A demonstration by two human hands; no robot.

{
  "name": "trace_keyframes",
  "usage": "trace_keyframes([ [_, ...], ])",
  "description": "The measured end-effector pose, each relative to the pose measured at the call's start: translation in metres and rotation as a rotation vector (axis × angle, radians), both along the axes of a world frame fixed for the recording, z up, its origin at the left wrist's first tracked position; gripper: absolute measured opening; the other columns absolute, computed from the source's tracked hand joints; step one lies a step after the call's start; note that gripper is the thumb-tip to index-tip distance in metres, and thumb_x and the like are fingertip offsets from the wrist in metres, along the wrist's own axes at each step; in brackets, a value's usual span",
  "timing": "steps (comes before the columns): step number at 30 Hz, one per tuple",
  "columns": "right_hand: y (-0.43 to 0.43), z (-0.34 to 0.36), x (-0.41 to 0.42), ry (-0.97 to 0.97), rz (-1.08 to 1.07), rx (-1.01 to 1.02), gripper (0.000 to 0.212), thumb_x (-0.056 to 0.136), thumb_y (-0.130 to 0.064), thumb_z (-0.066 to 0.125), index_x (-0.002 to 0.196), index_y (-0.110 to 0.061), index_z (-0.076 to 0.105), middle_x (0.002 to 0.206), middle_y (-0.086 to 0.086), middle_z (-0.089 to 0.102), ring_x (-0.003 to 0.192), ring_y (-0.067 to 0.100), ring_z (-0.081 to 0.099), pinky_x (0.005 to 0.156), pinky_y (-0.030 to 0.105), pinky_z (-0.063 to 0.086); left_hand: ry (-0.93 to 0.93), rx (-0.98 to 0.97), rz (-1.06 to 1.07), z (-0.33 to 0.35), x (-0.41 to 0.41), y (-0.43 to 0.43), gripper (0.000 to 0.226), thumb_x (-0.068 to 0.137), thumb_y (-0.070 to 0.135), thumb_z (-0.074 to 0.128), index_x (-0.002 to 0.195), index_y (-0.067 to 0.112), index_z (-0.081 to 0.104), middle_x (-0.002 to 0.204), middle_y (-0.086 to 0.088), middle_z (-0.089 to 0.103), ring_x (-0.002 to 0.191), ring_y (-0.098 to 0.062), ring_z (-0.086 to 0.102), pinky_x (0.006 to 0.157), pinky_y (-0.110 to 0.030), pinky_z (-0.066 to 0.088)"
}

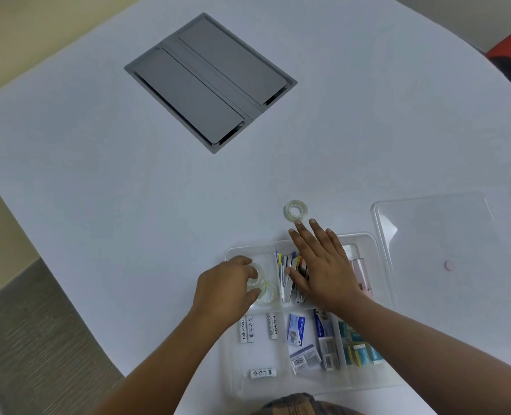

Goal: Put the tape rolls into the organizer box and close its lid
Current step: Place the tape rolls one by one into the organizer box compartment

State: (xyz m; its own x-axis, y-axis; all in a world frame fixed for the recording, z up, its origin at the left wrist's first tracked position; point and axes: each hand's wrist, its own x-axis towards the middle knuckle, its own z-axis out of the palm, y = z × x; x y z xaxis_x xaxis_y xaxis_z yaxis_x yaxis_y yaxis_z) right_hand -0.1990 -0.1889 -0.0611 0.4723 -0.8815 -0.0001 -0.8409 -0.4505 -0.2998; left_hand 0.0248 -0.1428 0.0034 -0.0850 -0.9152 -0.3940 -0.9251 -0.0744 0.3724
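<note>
While one tape roll (295, 210) lies flat on the tabletop (128, 205), just beyond the far wall of the box (368, 239), the right hand (323, 265) is stretched over the box with fingers spread and nothing held. Its fingertips (299, 224) point toward that roll and are just short of it, so the right grip is judged the nearer one for the coming pick; the roll lies straight ahead of it, hole upward, with no long axis to align to.

At the box's far-left compartment the left hand (230, 284) is curled around a second roll (255, 275), pinched between thumb and fingers, low in the compartment. A third roll (267, 295) already lies there, touching it.

Pens (287, 271) are held in the middle compartment, partly under the right hand. Batteries (249, 329) fill the near-left compartment, and small packets (297, 326) the near-right ones. Off to the right, beside the box, the clear lid (434, 235) rests flat on the tabletop, not yet fitted.
</note>
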Motion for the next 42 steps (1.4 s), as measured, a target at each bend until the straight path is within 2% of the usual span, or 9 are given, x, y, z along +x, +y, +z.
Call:
trace_keyframes([
  [5,0.001,0.0,0.0,-0.017,-0.004,-0.014,0.068,0.093,-0.054,0.046,0.15,-0.02,0.032,0.16,-0.001,0.024,0.149,0.021,0.01,0.12,0.044,0.012,-0.001,-0.05,0.052,0.0,0.001,-0.003,0.038,0.076,0.047,0.069,0.11,0.032,0.062,0.126,0.019,0.057,0.103,-0.012,0.061,0.076,-0.026,0.044],
  [9,0.0,-0.001,0.0,-0.024,0.0,-0.017,0.067,0.094,-0.054,0.045,0.149,-0.02,0.032,0.16,-0.001,0.023,0.149,0.02,0.01,0.12,0.044,0.011,0.043,-0.139,0.144,0.008,0.008,-0.015,0.028,0.082,0.047,0.063,0.107,0.035,0.061,0.109,0.019,0.064,0.088,-0.009,0.062,0.069,-0.023,0.04],
  [13,0.0,0.0,-0.001,-0.025,0.003,-0.013,0.067,0.094,-0.054,0.044,0.15,-0.02,0.03,0.161,-0.001,0.022,0.15,0.02,0.009,0.121,0.044,0.009,0.074,-0.228,0.135,0.015,0.003,-0.047,0.025,0.084,0.044,0.062,0.106,0.031,0.063,0.108,0.015,0.066,0.086,-0.011,0.063,0.068,-0.023,0.038],
  [21,0.0,0.001,0.0,-0.041,0.001,0.0,0.067,0.094,-0.053,0.047,0.15,-0.019,0.032,0.161,0.0,0.023,0.149,0.02,0.009,0.121,0.043,0.009,0.052,-0.146,-0.13,0.001,-0.047,-0.125,0.038,0.087,0.028,0.064,0.124,0.024,0.055,0.123,0.002,0.061,0.109,-0.02,0.057,0.085,-0.038,0.047],
  [26,-0.001,0.002,0.0,-0.063,-0.003,0.001,0.066,0.095,-0.052,0.046,0.15,-0.02,0.03,0.16,-0.001,0.023,0.149,0.019,0.01,0.121,0.041,0.007,-0.043,-0.047,-0.343,-0.02,-0.058,-0.153,0.063,0.085,0.013,0.066,0.141,0.024,0.04,0.15,0.001,0.041,0.131,-0.023,0.043,0.104,-0.038,0.035],
  [28,-0.001,0.003,0.0,-0.07,-0.004,0.005,0.067,0.095,-0.052,0.045,0.151,-0.02,0.027,0.16,0.0,0.024,0.149,0.019,0.01,0.121,0.041,0.008,-0.063,-0.03,-0.416,-0.028,-0.058,-0.157,0.061,0.085,0.02,0.066,0.14,0.023,0.04,0.148,0.0,0.043,0.129,-0.024,0.045,0.101,-0.038,0.036],
  [31,0.0,0.003,0.0,-0.082,-0.002,0.01,0.068,0.095,-0.052,0.045,0.152,-0.02,0.026,0.16,-0.001,0.024,0.149,0.019,0.011,0.121,0.041,0.009,-0.062,-0.112,-0.481,-0.036,-0.059,-0.158,0.045,0.084,0.026,0.066,0.126,0.022,0.051,0.125,0.0,0.059,0.109,-0.023,0.056,0.082,-0.032,0.038],
  [37,0.0,0.003,0.0,-0.08,0.004,0.024,0.067,0.095,-0.051,0.045,0.151,-0.02,0.027,0.162,-0.001,0.019,0.15,0.019,0.008,0.121,0.042,0.009,-0.017,-0.204,-0.369,-0.033,-0.053,-0.153,0.035,0.083,0.032,0.065,0.116,0.021,0.06,0.113,0.0,0.064,0.1,-0.024,0.059,0.083,-0.035,0.043],
  [42,0.001,0.003,0.0,-0.083,0.007,0.03,0.065,0.095,-0.052,0.046,0.15,-0.021,0.031,0.161,-0.001,0.021,0.15,0.018,0.008,0.121,0.042,0.008,0.164,-0.337,-0.013,-0.009,-0.031,-0.125,0.043,0.079,0.039,0.069,0.118,0.025,0.054,0.106,0.003,0.068,0.092,-0.02,0.061,0.076,-0.031,0.046],
])
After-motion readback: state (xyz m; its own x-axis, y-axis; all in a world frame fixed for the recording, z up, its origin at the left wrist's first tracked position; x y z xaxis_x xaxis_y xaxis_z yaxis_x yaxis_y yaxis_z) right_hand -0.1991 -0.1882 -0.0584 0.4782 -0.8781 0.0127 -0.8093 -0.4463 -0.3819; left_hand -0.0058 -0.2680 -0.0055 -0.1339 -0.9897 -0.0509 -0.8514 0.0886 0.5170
